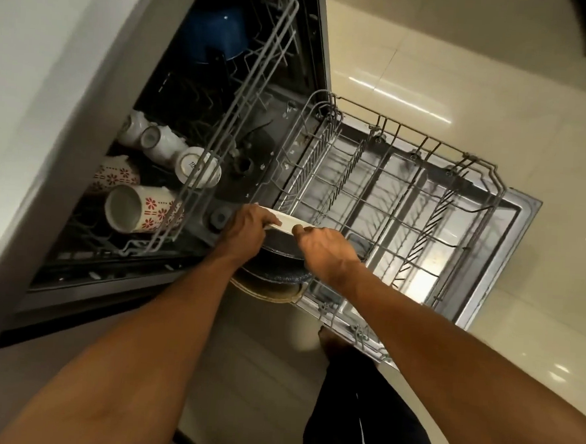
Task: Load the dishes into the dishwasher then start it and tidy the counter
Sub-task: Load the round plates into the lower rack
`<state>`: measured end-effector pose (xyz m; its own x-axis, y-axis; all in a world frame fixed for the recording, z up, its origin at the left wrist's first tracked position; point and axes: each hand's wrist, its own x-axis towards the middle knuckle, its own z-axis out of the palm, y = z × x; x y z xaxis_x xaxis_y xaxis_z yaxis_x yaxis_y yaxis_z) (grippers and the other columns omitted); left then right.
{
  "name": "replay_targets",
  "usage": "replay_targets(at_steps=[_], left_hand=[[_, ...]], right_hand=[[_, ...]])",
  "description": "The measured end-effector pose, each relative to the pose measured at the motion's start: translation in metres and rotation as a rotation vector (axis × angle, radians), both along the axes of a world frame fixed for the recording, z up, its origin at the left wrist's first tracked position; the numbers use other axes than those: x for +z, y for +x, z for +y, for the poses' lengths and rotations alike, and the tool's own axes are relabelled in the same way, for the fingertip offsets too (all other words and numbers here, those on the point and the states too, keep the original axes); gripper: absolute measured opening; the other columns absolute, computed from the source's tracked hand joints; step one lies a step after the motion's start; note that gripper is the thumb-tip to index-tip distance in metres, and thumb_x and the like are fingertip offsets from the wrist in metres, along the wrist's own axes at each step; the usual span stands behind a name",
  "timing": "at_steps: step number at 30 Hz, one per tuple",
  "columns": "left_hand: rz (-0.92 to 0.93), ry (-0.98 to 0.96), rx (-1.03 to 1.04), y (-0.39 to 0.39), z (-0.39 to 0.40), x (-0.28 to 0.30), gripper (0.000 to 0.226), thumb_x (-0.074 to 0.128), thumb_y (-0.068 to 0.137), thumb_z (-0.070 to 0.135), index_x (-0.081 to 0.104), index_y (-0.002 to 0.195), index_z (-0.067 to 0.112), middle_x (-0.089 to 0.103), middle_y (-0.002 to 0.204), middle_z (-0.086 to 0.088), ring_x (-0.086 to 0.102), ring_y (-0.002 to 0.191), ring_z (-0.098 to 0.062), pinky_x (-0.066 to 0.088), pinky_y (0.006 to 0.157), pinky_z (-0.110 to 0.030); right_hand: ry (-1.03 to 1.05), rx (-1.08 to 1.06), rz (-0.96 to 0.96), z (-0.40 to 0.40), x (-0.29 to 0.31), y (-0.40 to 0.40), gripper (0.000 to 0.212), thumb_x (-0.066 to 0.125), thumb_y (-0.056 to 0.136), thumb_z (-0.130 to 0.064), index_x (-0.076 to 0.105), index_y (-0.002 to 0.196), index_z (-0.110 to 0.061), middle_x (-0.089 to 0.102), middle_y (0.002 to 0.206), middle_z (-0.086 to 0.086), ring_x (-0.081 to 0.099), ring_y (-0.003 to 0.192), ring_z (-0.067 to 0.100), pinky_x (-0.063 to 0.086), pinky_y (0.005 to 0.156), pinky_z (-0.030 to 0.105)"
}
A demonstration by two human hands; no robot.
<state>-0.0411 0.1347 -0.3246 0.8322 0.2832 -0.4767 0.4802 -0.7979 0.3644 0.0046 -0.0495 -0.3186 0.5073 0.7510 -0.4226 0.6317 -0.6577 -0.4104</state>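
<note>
**Head view: a white plate held over the corner of the lower rack**

We see both hands meeting at one white plate (286,222), held nearly flat above the near-left corner of the pulled-out lower rack (424,182). The left hand (248,226) has its grip closed on the plate's left rim, fingers curled over the edge; the right hand (321,246) pinches the rim on the right side, so each grip is closed on the same plate. Directly beneath lie further dishes, a dark speckled plate (278,272) and a tan plate (266,292) under it; we cannot tell whether they rest in the rack or are carried.

The relation that matters is this: the empty tine rows (326,162) of the rack lie to the right of and beyond the grips, running away from the person, while the plate's face lies flat. We judge that the plate must be tipped on edge and carried rightward to slot between tines. The right hand is the nearer to those rows.

The rack sits over the open dishwasher door (510,242), and most of its wire floor is unfilled. To the left, the upper rack (221,142) already carries white cups (159,141), two red-patterned mugs (138,209) and a blue bowl (214,35). The pale counter (36,69) edge runs along the left, and glossy floor tiles (499,80) surround the door.
</note>
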Motion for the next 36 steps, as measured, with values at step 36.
replay_targets(at_steps=[36], left_hand=[[0.186,0.177,-0.158,0.004,0.008,-0.061,0.047,0.046,0.09,-0.003,0.054,0.135,0.007,0.044,0.147,-0.015,0.036,0.139,-0.031,0.03,0.115,-0.04]], right_hand=[[0.02,-0.287,0.228,0.013,-0.093,-0.018,0.031,0.049,0.098,-0.016,0.051,0.127,-0.004,0.061,0.113,0.013,0.059,0.098,0.025,0.057,0.089,0.038]])
